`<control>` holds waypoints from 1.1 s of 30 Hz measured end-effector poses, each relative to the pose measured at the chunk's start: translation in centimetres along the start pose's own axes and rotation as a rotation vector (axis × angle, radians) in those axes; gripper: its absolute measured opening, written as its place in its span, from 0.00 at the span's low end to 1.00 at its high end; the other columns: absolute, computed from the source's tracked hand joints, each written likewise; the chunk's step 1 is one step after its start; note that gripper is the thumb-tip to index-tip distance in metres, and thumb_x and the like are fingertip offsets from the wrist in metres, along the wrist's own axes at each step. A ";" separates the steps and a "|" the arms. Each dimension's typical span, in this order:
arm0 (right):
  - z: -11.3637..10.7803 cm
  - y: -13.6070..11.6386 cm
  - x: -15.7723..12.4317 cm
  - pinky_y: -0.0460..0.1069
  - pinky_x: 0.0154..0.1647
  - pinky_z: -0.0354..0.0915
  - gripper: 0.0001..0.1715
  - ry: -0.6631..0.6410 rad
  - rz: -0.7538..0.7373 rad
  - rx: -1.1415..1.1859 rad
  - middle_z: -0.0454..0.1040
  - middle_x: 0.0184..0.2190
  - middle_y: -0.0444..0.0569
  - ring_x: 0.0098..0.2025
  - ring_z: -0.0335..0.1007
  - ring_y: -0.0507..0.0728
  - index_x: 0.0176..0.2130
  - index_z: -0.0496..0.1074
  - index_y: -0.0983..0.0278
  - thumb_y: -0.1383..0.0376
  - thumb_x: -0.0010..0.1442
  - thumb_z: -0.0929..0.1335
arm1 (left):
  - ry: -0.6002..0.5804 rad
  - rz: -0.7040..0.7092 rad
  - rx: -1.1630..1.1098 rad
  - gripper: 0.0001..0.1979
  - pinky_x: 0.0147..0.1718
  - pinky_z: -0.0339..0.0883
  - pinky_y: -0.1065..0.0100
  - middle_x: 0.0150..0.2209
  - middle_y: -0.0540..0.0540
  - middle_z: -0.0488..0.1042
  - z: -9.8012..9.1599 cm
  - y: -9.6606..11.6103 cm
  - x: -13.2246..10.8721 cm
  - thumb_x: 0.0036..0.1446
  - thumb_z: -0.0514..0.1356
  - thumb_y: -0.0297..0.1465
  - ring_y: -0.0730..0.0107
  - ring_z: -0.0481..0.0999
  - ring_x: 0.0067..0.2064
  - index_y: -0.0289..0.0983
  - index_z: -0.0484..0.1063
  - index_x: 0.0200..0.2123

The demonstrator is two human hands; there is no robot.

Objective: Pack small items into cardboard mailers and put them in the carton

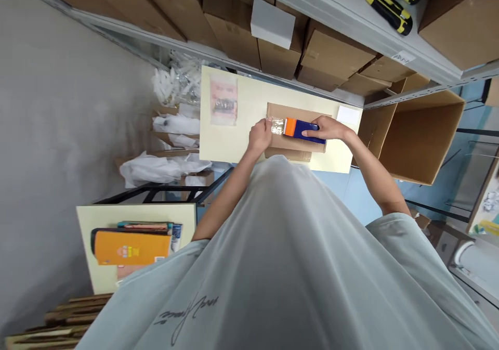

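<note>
A flat brown cardboard box (296,112) lies on the cream tabletop (249,98) in front of me. My right hand (328,128) is closed round a blue and orange tape dispenser (306,131), its orange end facing left over the top of the box. A strip of clear tape (277,126) shows between the dispenser and the box's left end. There my left hand (260,135) grips the box's edge, fingers pressed against it beside the tape. The undersides of both hands are hidden.
Behind the table stands a shelf of cardboard boxes (335,53), with utility knives (385,8) above. An open carton (423,137) is at the right. Plastic-wrapped items (156,169) sit left. An orange packet (132,247) lies on a side table.
</note>
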State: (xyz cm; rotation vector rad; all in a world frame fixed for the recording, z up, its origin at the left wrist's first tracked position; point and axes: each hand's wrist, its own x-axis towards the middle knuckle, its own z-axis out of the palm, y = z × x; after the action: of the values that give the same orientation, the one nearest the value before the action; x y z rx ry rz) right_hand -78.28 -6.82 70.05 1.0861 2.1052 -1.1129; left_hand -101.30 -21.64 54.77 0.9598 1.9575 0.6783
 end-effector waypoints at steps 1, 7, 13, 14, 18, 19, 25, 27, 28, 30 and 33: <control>0.0 0.0 0.0 0.49 0.35 0.56 0.36 -0.003 0.005 -0.017 0.69 0.26 0.43 0.31 0.64 0.54 0.31 0.72 0.61 0.33 0.66 0.72 | 0.012 -0.027 0.049 0.25 0.54 0.72 0.55 0.49 0.31 0.87 0.6 0.6 -0.4 0.84 0.50 0.44 0.43 0.86 0.54 0.36 0.82 0.46; -0.3 -0.3 -0.4 0.51 0.37 0.60 0.38 -0.061 0.005 -0.090 0.78 0.30 0.50 0.34 0.71 0.58 0.36 0.80 0.64 0.32 0.65 0.74 | 0.087 -0.025 0.164 0.26 0.50 0.69 0.59 0.48 0.31 0.87 2.1 1.4 -1.3 0.86 0.46 0.42 0.46 0.85 0.51 0.38 0.81 0.46; -1.7 0.9 -0.7 0.51 0.38 0.65 0.40 -0.130 -0.048 -0.094 0.84 0.32 0.53 0.35 0.77 0.60 0.41 0.84 0.67 0.32 0.64 0.76 | 0.127 -0.029 0.290 0.28 0.48 0.68 0.58 0.48 0.30 0.87 2.2 0.8 -0.9 0.86 0.45 0.45 0.45 0.86 0.51 0.38 0.81 0.46; -2.2 1.9 -1.2 0.51 0.39 0.66 0.40 -0.139 -0.040 -0.091 0.84 0.33 0.54 0.35 0.78 0.60 0.41 0.84 0.67 0.32 0.65 0.76 | 0.135 -0.029 0.306 0.28 0.49 0.68 0.58 0.48 0.29 0.87 2.3 0.8 -0.8 0.86 0.44 0.44 0.45 0.86 0.51 0.37 0.81 0.46; -4.5 9.2 -5.3 0.52 0.41 0.71 0.45 -0.201 -0.014 -0.031 0.86 0.34 0.56 0.37 0.81 0.61 0.42 0.85 0.67 0.28 0.66 0.72 | 0.168 -0.037 0.329 0.29 0.49 0.69 0.58 0.46 0.29 0.86 2.6 0.5 -0.6 0.86 0.45 0.45 0.44 0.85 0.52 0.37 0.80 0.44; -5.0 11.6 -6.6 0.53 0.41 0.72 0.46 -0.225 0.000 -0.015 0.87 0.34 0.56 0.37 0.82 0.62 0.42 0.86 0.67 0.27 0.66 0.71 | 0.176 -0.040 0.328 0.29 0.50 0.69 0.58 0.45 0.29 0.86 2.6 0.5 -0.5 0.85 0.45 0.46 0.44 0.85 0.53 0.37 0.80 0.44; -5.2 22.8 -9.4 0.56 0.41 0.74 0.46 -0.174 0.061 0.071 0.86 0.36 0.57 0.37 0.81 0.62 0.41 0.87 0.63 0.24 0.59 0.76 | 0.189 -0.057 0.375 0.27 0.54 0.72 0.57 0.45 0.30 0.85 2.6 0.7 -0.4 0.84 0.45 0.44 0.44 0.85 0.54 0.37 0.79 0.43; -4.4 24.4 -8.2 0.56 0.41 0.73 0.45 -0.143 0.040 0.073 0.85 0.35 0.56 0.37 0.81 0.62 0.41 0.87 0.64 0.25 0.57 0.78 | 0.198 -0.067 0.374 0.28 0.54 0.73 0.57 0.44 0.32 0.84 2.5 1.0 -0.4 0.84 0.46 0.48 0.44 0.85 0.55 0.38 0.78 0.41; -3.9 24.9 -7.4 0.56 0.41 0.73 0.45 -0.128 0.030 0.065 0.84 0.34 0.55 0.38 0.81 0.63 0.40 0.87 0.64 0.26 0.56 0.79 | 0.202 -0.073 0.371 0.29 0.55 0.74 0.58 0.43 0.33 0.84 2.5 1.1 -0.4 0.83 0.46 0.50 0.44 0.85 0.55 0.39 0.77 0.40; -3.1 25.3 -6.0 0.55 0.41 0.72 0.44 -0.111 0.015 0.050 0.83 0.33 0.53 0.39 0.81 0.64 0.40 0.87 0.64 0.27 0.55 0.80 | 0.209 -0.081 0.373 0.30 0.55 0.74 0.58 0.42 0.34 0.83 2.5 1.3 -0.4 0.82 0.46 0.54 0.44 0.85 0.56 0.41 0.76 0.38; -2.2 25.2 -4.6 0.55 0.42 0.70 0.43 -0.112 0.047 0.035 0.82 0.34 0.53 0.42 0.82 0.66 0.41 0.86 0.64 0.28 0.55 0.80 | 0.210 -0.085 0.409 0.29 0.56 0.74 0.56 0.42 0.32 0.83 2.6 1.5 -0.4 0.82 0.45 0.50 0.43 0.84 0.56 0.40 0.75 0.38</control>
State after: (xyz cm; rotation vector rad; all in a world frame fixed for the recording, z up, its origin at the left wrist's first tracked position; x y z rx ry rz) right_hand -54.84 1.73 63.71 1.0587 1.9706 -1.1643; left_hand -98.35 -20.88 54.73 1.0722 2.3666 0.3445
